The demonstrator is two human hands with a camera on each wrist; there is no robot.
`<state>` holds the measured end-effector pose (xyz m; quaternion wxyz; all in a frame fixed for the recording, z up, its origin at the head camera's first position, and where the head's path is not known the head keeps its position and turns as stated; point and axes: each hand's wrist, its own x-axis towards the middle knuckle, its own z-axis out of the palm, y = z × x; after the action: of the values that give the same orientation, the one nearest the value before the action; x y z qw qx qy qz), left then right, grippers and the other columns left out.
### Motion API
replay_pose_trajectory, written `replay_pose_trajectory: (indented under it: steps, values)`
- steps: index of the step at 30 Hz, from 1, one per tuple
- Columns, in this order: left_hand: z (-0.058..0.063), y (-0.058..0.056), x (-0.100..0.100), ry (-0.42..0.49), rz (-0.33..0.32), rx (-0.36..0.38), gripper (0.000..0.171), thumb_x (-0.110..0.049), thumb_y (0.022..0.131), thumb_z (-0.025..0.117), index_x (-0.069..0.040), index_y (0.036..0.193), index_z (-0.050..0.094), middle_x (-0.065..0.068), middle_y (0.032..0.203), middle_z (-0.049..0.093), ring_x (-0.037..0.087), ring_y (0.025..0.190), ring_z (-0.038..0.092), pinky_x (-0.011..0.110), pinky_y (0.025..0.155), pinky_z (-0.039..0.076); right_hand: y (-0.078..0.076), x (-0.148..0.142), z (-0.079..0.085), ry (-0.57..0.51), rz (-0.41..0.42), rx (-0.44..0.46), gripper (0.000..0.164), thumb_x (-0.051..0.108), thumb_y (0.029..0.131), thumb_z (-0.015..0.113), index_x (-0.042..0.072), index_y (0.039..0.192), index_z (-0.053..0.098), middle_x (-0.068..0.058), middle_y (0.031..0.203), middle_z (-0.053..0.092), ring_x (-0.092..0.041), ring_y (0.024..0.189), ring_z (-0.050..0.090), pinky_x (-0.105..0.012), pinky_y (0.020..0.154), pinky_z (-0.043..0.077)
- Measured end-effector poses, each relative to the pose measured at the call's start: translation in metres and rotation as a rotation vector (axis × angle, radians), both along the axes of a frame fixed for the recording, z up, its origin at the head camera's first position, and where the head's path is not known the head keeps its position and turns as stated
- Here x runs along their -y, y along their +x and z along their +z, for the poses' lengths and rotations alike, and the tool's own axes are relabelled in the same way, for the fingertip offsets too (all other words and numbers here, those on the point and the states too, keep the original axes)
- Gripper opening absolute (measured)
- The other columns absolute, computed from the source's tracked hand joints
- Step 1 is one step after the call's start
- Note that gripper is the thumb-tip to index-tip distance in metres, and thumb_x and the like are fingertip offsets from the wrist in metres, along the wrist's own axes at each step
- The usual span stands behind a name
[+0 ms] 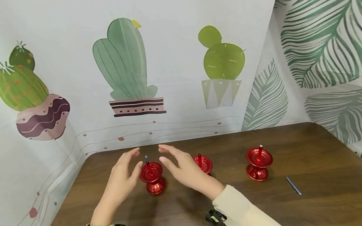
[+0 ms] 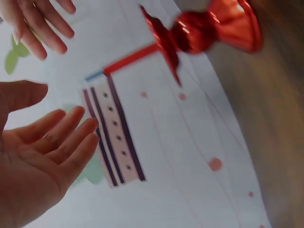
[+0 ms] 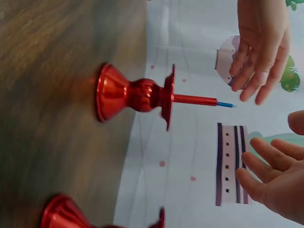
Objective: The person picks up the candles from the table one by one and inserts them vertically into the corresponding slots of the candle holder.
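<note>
A shiny red metal candle holder [image 1: 156, 187] stands upright on the table between my two hands. From its central tube pokes the tip of a thin blue stick [image 3: 225, 104]. My left hand [image 1: 121, 181] is held up on the left side of the holder, fingers extended and thumb apart. On the other side my right hand [image 1: 186, 170] mirrors it, with its fingers loosely stretched. Neither hand grips anything, and both are apart from the holder in the wrist views. A second red holder [image 1: 205, 163] is partly hidden behind my right hand.
Farther right stands a third red holder [image 1: 258, 171] with a tube in its dish. Beside it a thin blue stick [image 1: 293, 185] lies on the brown wooden table [image 1: 338, 199]. A cactus-printed cloth [image 1: 175, 51] hangs behind the table's far edge.
</note>
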<state>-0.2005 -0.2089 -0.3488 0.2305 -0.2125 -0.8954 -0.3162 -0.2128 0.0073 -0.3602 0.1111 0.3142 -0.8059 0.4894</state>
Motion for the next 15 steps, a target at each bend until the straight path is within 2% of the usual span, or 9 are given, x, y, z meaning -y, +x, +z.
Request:
replay_pose_trajectory:
  steps: [4, 6, 11, 15]
  values:
    - [0.005, 0.006, -0.019, 0.032, -0.035, -0.104, 0.043, -0.001, 0.088, 0.066, 0.001, 0.129, 0.054, 0.016, 0.116, 0.062, 0.033, 0.113, 0.056, 0.052, 0.094, 0.045, 0.004, -0.012, 0.004, -0.032, -0.025, -0.066, 0.042, 0.022, 0.100, 0.053, 0.010, 0.139, 0.049, -0.006, 0.131, 0.059, -0.017, 0.125, 0.051, -0.042, 0.104, 0.040]
    - [0.006, 0.007, -0.028, 0.033, -0.060, -0.131, 0.044, -0.001, 0.088, 0.067, 0.001, 0.129, 0.054, 0.015, 0.117, 0.062, 0.031, 0.112, 0.056, 0.050, 0.094, 0.046, 0.006, -0.018, 0.005, -0.046, -0.041, -0.106, 0.040, 0.020, 0.100, 0.054, 0.011, 0.139, 0.050, -0.005, 0.129, 0.061, -0.016, 0.124, 0.052, -0.043, 0.103, 0.042]
    - [0.004, 0.008, -0.052, 0.055, -0.121, -0.080, 0.046, -0.006, 0.089, 0.068, 0.000, 0.131, 0.053, 0.015, 0.122, 0.060, 0.029, 0.115, 0.055, 0.049, 0.096, 0.045, 0.011, -0.038, 0.008, -0.051, -0.081, -0.174, 0.038, 0.019, 0.100, 0.054, 0.012, 0.137, 0.052, -0.003, 0.128, 0.061, -0.014, 0.122, 0.054, -0.042, 0.101, 0.043]
    - [-0.004, 0.003, -0.069, 0.074, -0.160, -0.029, 0.045, -0.010, 0.090, 0.067, -0.002, 0.132, 0.053, 0.013, 0.126, 0.059, 0.027, 0.118, 0.054, 0.047, 0.097, 0.045, 0.014, -0.056, 0.009, -0.048, -0.121, -0.202, 0.038, 0.019, 0.099, 0.054, 0.011, 0.136, 0.053, -0.002, 0.128, 0.061, -0.015, 0.121, 0.054, -0.041, 0.101, 0.044]
